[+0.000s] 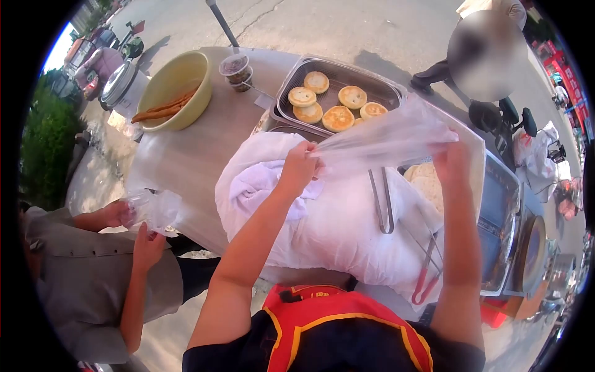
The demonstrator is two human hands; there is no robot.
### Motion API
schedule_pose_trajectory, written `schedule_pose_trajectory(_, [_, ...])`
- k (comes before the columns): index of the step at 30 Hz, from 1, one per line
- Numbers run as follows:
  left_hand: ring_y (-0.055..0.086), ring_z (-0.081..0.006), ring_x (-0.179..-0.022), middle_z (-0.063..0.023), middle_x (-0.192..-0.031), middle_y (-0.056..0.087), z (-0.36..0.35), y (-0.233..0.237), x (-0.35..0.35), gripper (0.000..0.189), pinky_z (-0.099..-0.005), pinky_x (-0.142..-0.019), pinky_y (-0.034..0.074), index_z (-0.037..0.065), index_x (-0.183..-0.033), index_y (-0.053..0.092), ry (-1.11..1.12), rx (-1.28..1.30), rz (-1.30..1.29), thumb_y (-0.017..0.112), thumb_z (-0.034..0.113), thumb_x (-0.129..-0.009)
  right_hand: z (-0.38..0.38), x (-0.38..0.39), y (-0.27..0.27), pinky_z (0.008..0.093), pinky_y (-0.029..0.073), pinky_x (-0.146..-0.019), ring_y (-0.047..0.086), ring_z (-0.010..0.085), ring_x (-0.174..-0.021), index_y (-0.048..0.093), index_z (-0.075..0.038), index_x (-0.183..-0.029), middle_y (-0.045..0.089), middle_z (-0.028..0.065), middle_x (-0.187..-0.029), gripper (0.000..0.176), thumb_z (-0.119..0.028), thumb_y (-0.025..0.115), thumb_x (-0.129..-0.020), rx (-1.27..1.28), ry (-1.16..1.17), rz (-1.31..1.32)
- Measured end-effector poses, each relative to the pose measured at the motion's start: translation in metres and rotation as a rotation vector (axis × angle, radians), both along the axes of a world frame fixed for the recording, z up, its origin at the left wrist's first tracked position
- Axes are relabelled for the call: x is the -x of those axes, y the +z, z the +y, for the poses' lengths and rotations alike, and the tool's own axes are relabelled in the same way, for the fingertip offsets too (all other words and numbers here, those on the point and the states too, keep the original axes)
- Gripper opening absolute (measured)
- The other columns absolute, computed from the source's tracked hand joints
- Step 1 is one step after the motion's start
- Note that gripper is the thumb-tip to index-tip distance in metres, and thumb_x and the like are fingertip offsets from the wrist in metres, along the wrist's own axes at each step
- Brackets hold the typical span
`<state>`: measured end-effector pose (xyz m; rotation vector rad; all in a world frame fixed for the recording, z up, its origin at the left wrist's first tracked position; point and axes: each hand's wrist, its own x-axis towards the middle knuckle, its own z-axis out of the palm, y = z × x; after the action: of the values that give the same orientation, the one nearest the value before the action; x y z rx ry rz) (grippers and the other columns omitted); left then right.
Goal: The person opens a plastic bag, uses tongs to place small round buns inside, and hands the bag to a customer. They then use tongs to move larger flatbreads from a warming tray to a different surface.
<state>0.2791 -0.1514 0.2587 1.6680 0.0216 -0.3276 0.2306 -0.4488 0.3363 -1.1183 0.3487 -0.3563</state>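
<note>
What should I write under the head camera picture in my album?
Left hand and right hand hold a clear plastic bag between them, near a tray of round golden breads.

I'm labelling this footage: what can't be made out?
Head view, all of these:
Right hand, its grip on the clear bag: fingers partly hidden by plastic.
Anything beneath the white cloth: covered.
Pale flatbread: right side hidden by the right forearm.
Contents of the clear tub: too small to identify.
Person at upper right: upper body blurred.
Person at left: head lost at the dark edge.
</note>
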Motion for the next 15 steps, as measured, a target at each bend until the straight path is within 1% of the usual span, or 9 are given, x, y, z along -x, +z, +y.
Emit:
schedule_pose_trajectory(1, [0.060, -0.0237, -0.063, -0.0126, -0.071, 0.060, -0.003, -0.004, -0.012, 0.013, -0.0339, -0.052, 0.046, 0.004, -0.090, 0.050, 0.075, 0.304, 0.232, 0.046, 0.004, -0.078, 0.010, 0.008, -0.005, 0.0247, 0.046, -0.065, 0.058, 0.0181, -0.073, 0.054, 0.001, -0.095, 0.061, 0.0121, -0.088, 0.018, -0.011, 0.049, -0.083, -0.341, 0.114, 0.048])
schedule_pose_trajectory(2, [0.056, -0.0149, -0.058, -0.0063, -0.069, 0.057, -0.002, 0.011, -0.015, 0.008, -0.0263, -0.050, 0.045, 0.002, -0.081, 0.051, 0.146, 0.540, 0.305, 0.045, 0.006, -0.079, 0.016, 0.021, -0.007, 0.0279, 0.046, -0.067, 0.058, 0.0204, -0.076, 0.055, 0.001, -0.096, 0.061, 0.0124, -0.089, 0.022, -0.016, 0.047, -0.084, -0.192, 0.393, 0.121])
schedule_pose_trajectory(4, [0.052, -0.0132, -0.055, -0.0052, -0.067, 0.055, 0.002, -0.021, -0.026, 0.011, -0.0239, -0.049, 0.044, 0.002, -0.078, 0.052, 0.093, 0.904, 0.496, 0.045, 0.010, -0.081, 0.025, 0.033, -0.005, 0.0337, 0.047, -0.072, 0.059, 0.0240, -0.082, 0.055, 0.001, -0.099, 0.061, 0.0133, -0.090, 0.030, -0.023, 0.044, -0.086, -0.226, 0.719, 0.209])
schedule_pose_trajectory(6, [0.049, -0.0140, -0.052, -0.0042, -0.062, 0.052, -0.010, -0.020, -0.023, 0.017, -0.0251, -0.048, 0.043, 0.002, -0.074, 0.053, 0.114, 1.151, 0.787, 0.043, 0.014, -0.083, 0.031, 0.031, 0.000, 0.0390, 0.046, -0.077, 0.058, 0.0264, -0.086, 0.054, 0.001, -0.102, 0.061, 0.0146, -0.092, 0.034, -0.027, 0.041, -0.087, -0.613, 0.802, 0.230])
schedule_pose_trajectory(7, [0.048, -0.0144, -0.051, -0.0049, -0.064, 0.054, -0.012, -0.034, -0.015, 0.021, -0.0259, -0.046, 0.042, 0.004, -0.075, 0.053, -0.194, 1.223, 0.849, 0.041, 0.017, -0.085, 0.033, 0.023, 0.009, 0.0399, 0.045, -0.081, 0.058, 0.0274, -0.088, 0.053, 0.001, -0.104, 0.061, 0.0152, -0.095, 0.035, -0.027, 0.041, -0.088, -0.629, 0.679, 0.111])
schedule_pose_trajectory(9, [0.049, -0.0154, -0.047, -0.0049, -0.066, 0.056, -0.033, 0.003, 0.009, 0.026, -0.0269, -0.044, 0.042, 0.003, -0.081, 0.056, 0.084, 1.090, 1.060, 0.039, 0.021, -0.087, 0.034, -0.008, 0.028, 0.0418, 0.041, -0.088, 0.056, 0.0292, -0.094, 0.051, 0.002, -0.107, 0.059, 0.0164, -0.101, 0.037, -0.027, 0.039, -0.089, -0.644, 0.432, -0.126])
schedule_pose_trajectory(12, [0.051, -0.0177, -0.048, -0.0057, -0.073, 0.061, -0.021, -0.004, 0.012, 0.033, -0.0295, -0.048, 0.045, 0.006, -0.105, 0.056, -0.248, 1.532, 0.850, 0.036, 0.028, -0.090, 0.033, -0.070, 0.000, 0.0394, 0.037, -0.095, 0.052, 0.0270, -0.102, 0.047, 0.001, -0.114, 0.056, 0.0157, -0.106, 0.039, -0.027, 0.033, -0.092, -0.751, 0.360, -0.233])
schedule_pose_trajectory(14, [0.055, -0.0194, -0.061, -0.0072, -0.090, 0.063, -0.014, 0.027, -0.021, 0.039, -0.0313, -0.054, 0.046, 0.017, -0.126, 0.044, -0.625, 1.904, 0.441, 0.032, 0.033, -0.092, 0.044, -0.107, -0.044, 0.0418, 0.033, -0.098, 0.044, 0.0254, -0.113, 0.043, -0.002, -0.120, 0.048, 0.0163, -0.118, 0.038, -0.025, 0.026, -0.094, -0.744, 0.150, 0.124])
schedule_pose_trajectory(15, [0.052, -0.0175, -0.067, -0.0070, -0.094, 0.057, -0.009, 0.034, -0.042, 0.040, -0.0283, -0.052, 0.042, 0.018, -0.129, 0.040, -0.448, 1.835, 0.301, 0.032, 0.034, -0.093, 0.057, -0.117, -0.043, 0.0427, 0.033, -0.097, 0.043, 0.0251, -0.114, 0.042, -0.002, -0.121, 0.045, 0.0167, -0.120, 0.038, -0.026, 0.026, -0.095, -0.694, 0.145, 0.178])
